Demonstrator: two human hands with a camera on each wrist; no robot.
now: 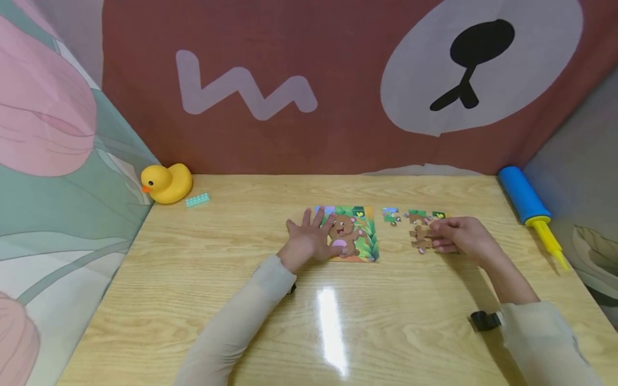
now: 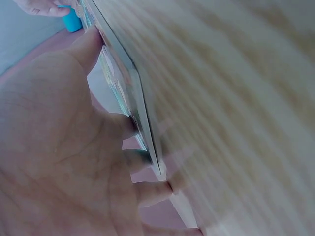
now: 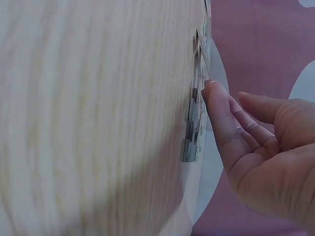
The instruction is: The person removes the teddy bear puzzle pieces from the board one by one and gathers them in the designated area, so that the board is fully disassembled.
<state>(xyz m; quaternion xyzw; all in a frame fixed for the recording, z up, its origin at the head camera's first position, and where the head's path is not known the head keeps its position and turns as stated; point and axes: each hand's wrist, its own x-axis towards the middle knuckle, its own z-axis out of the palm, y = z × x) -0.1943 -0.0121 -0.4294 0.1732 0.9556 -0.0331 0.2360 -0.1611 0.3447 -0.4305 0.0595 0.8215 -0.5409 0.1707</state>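
A square bear picture puzzle (image 1: 367, 234) lies on the table. My left hand (image 1: 309, 241) rests over its left side with fingers spread, and in the left wrist view the fingertips (image 2: 142, 158) reach along the board's edge. To the right, my right hand (image 1: 463, 236) holds a brown jigsaw piece (image 1: 419, 236) at its fingertips. One fingertip (image 3: 212, 89) shows at the edge of a tilted piece in the right wrist view. Other loose jigsaw pieces (image 1: 417, 216) lie about that hand, partly hidden by it. A small separate piece (image 1: 391, 215) lies between them and the puzzle.
A yellow rubber duck (image 1: 169, 184) sits at the back left corner, beside a turquoise studded block (image 1: 198, 200). A blue and yellow pump-like toy (image 1: 526, 195) lies along the right edge. Printed cloth (image 1: 338, 150) hangs behind the wooden table (image 1: 217, 268).
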